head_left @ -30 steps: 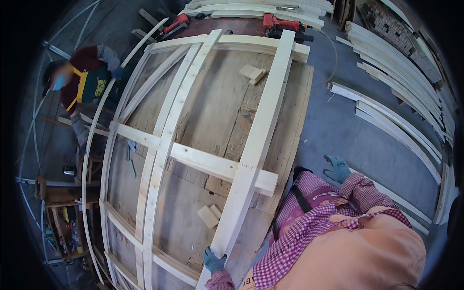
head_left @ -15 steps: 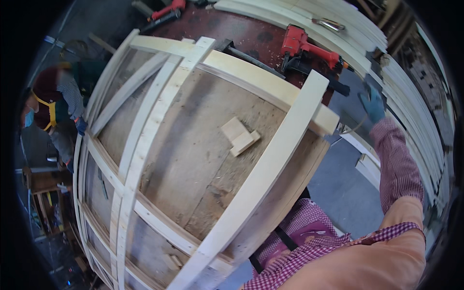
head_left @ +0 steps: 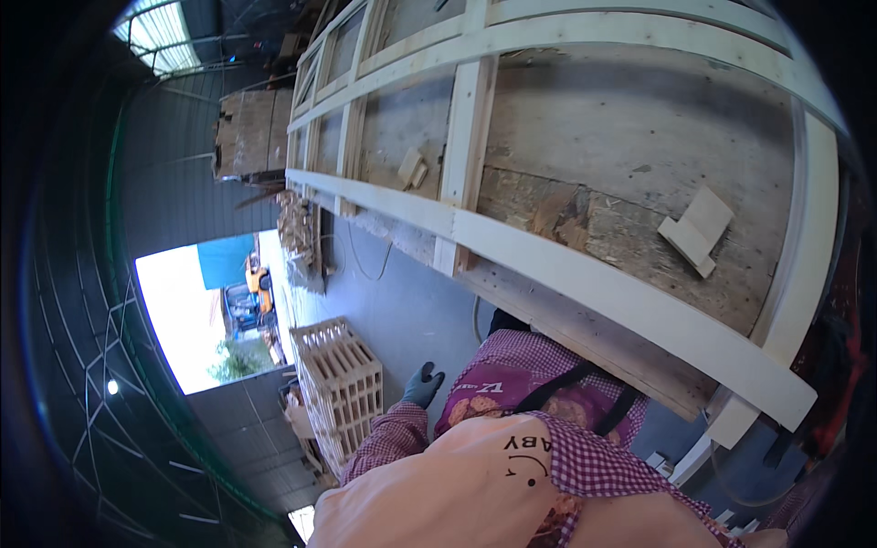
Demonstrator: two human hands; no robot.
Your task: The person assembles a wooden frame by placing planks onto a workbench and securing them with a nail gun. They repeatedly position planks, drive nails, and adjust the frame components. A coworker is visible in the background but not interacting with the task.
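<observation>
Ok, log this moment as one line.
left hand: gloved, empty, near apron; right hand: not visible; wooden frame: over board; wood blocks: on board

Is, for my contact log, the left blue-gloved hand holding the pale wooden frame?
No, the left hand hangs apart from the frame, grey floor visible between them.

Grey floor [head_left: 411,297] seen ahead of left hand [head_left: 422,388]. Slatted crate [head_left: 340,388] set near, left of left hand. Beyond crate, grey wall [head_left: 174,205] broken by bright doorway [head_left: 178,315]; orange vehicle [head_left: 259,276] and greenery [head_left: 242,361] framed outside. Wood pile [head_left: 298,228] and brown stack [head_left: 251,135] placed farther ahead. Dark roof [head_left: 68,283], lit lamp [head_left: 112,387] seen far left.
</observation>
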